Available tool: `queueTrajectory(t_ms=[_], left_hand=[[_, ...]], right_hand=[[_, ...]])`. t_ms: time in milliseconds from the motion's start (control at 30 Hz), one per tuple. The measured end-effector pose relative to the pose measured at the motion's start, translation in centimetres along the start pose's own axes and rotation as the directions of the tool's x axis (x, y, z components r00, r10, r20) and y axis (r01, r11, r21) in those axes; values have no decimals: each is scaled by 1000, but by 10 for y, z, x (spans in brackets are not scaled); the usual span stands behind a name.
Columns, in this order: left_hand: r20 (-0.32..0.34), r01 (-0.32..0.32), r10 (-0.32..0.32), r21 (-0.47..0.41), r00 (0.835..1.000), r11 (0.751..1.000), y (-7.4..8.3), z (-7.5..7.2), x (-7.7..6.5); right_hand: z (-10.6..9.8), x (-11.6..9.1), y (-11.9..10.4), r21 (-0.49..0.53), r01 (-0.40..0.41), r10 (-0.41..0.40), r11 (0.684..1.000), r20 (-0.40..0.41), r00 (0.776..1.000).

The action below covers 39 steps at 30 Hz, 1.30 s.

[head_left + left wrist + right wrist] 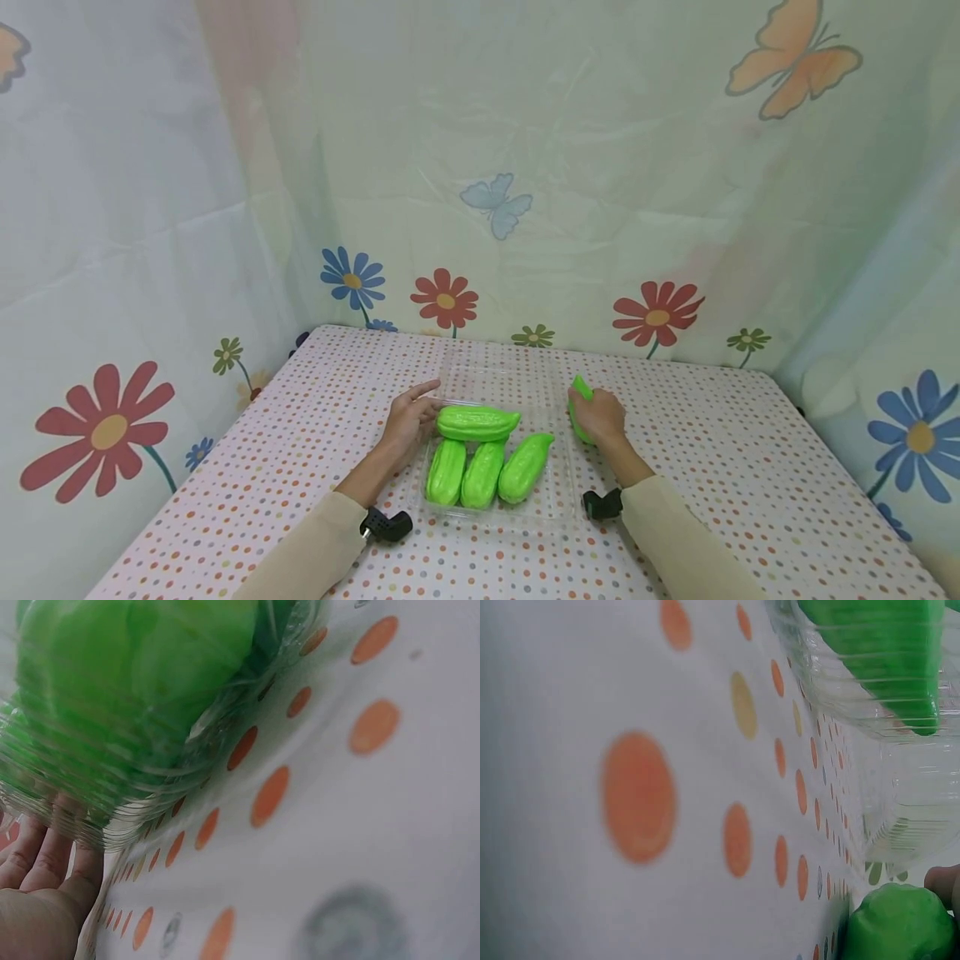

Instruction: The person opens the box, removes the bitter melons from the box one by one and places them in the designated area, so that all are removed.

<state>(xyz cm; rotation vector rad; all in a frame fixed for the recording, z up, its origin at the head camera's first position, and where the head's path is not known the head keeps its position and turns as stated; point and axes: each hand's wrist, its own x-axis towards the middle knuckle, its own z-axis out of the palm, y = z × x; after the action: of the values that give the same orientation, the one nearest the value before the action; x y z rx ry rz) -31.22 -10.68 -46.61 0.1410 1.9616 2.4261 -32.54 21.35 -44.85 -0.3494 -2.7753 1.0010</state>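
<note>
Ribs (855, 712) of box (557, 492): shown in wrist views only | box touched by extended left fingers (49, 855) | gourd (896, 926) gripped by right fingers (943, 883)

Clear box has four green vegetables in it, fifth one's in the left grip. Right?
Wrong side: the fifth vegetable is in the right grip, as the head view shows. The rest holds: four green vegetables lie in the clear box.
</note>
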Motion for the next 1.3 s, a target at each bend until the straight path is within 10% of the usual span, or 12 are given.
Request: queueTrajectory(t_ms=[1300], left_hand=[[2,25,-25,-38,1000,999,2,1,0]], right_hand=[[-5,-7,-13,135,-64,72,989,-53,996]])
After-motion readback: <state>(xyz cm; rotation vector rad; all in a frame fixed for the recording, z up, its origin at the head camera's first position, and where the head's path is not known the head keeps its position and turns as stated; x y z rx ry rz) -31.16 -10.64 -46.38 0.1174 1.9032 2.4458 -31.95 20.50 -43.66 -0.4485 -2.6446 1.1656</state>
